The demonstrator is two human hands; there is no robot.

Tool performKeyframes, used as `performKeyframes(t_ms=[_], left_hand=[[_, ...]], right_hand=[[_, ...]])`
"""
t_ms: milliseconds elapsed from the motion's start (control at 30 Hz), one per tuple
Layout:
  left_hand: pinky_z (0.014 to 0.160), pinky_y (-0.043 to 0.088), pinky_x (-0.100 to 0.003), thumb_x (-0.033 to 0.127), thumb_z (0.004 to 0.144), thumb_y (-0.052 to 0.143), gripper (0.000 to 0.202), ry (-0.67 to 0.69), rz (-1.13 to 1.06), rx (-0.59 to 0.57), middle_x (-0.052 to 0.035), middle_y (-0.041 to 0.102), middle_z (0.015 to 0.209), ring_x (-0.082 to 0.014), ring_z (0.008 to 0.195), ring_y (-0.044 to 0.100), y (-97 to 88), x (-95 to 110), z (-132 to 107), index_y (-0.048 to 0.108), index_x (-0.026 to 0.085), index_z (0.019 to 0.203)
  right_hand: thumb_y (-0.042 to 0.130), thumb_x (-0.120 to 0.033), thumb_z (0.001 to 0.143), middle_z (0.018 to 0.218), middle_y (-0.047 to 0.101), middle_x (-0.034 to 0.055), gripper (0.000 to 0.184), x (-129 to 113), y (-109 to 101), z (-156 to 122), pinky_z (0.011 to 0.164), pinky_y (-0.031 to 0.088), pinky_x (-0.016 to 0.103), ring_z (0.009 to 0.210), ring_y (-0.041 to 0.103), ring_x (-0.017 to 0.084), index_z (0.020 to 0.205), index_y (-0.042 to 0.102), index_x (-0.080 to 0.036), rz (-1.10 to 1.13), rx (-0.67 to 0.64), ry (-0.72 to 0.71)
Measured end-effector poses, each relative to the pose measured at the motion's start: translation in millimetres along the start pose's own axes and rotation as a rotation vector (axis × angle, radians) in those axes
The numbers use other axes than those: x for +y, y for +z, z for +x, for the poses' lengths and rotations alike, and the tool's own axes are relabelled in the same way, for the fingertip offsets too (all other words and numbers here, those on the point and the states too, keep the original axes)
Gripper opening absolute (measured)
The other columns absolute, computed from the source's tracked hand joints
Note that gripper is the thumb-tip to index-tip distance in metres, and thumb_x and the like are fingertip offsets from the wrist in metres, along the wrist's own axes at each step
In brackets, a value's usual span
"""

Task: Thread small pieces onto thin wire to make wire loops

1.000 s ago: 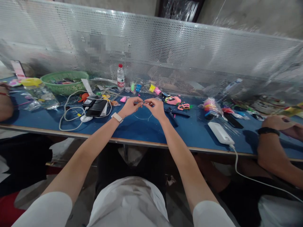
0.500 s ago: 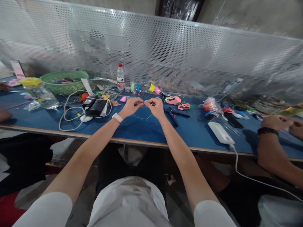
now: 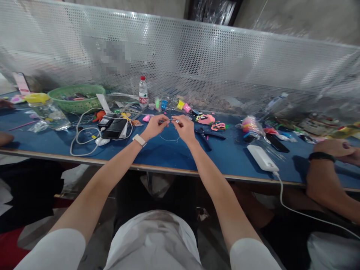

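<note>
Above the blue table (image 3: 157, 157), my left hand (image 3: 155, 126) and my right hand (image 3: 184, 127) face each other with a narrow gap between the fingertips. Both are closed in a pinch. A thin white string (image 3: 169, 140) curves below them, its left end running up toward my left fingers. Something tiny and pale shows at my right fingertips, too small to name. Right of my right hand lie dark-handled pliers (image 3: 206, 141). Beyond them are a pink-and-black figure (image 3: 205, 119) and an orange-and-black striped piece (image 3: 218, 126).
A water bottle (image 3: 143, 92) and small coloured packets (image 3: 180, 105) stand toward the perforated metal screen (image 3: 197, 56). To the left are a green basket (image 3: 84, 107), a yellow-lidded jar (image 3: 52, 112) and cabled devices (image 3: 115, 127). At right lie a white power bank (image 3: 262, 158) and a co-worker's hands (image 3: 332, 148).
My fingertips have drawn slightly apart, opening a small gap between the hands. The string below has shifted a little. At right, the co-worker's hands have moved slightly.
</note>
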State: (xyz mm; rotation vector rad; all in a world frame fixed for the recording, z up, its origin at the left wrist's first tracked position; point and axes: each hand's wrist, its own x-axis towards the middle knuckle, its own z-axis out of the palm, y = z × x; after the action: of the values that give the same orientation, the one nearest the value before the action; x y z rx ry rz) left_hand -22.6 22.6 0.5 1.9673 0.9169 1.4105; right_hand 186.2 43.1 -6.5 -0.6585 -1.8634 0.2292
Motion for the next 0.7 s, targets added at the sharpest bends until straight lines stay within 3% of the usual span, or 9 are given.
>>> performKeyframes(t_ms=[167,400,700], left_hand=[[0.055,0.048,-0.025,0.041,0.101,0.071,0.023,-0.016,0.011,-0.010,-0.0051,0.076,0.084,-0.0097,0.053,0.054,0.0,2,-1,0.073,0.018,0.101],[0.063,0.052,-0.026,0.030,0.101,0.068,0.015,0.031,0.074,0.017,-0.0047,0.077,0.085,-0.0131,0.064,0.060,0.8,-1,0,0.074,0.017,0.100],[0.074,0.056,-0.030,0.024,0.100,0.070,0.009,0.086,0.216,0.031,-0.0065,0.080,0.092,-0.0190,0.079,0.073,2.3,-9,1,0.076,0.018,0.099]], right_hand=[[0.057,-0.051,0.116,0.114,0.081,0.0101,0.037,6,-2,0,0.087,0.065,0.040,0.096,0.077,0.025,0.122,0.085,-0.027,-0.152,-0.021,-0.092],[0.049,-0.045,0.120,0.112,0.075,0.0100,0.039,9,1,0,0.075,0.061,0.034,0.094,0.075,0.024,0.130,0.081,-0.027,-0.325,-0.080,-0.161],[0.048,-0.049,0.119,0.116,0.067,0.0101,0.037,4,1,1,0.082,0.061,0.038,0.087,0.069,0.021,0.115,0.074,-0.023,-0.148,-0.128,-0.065]])
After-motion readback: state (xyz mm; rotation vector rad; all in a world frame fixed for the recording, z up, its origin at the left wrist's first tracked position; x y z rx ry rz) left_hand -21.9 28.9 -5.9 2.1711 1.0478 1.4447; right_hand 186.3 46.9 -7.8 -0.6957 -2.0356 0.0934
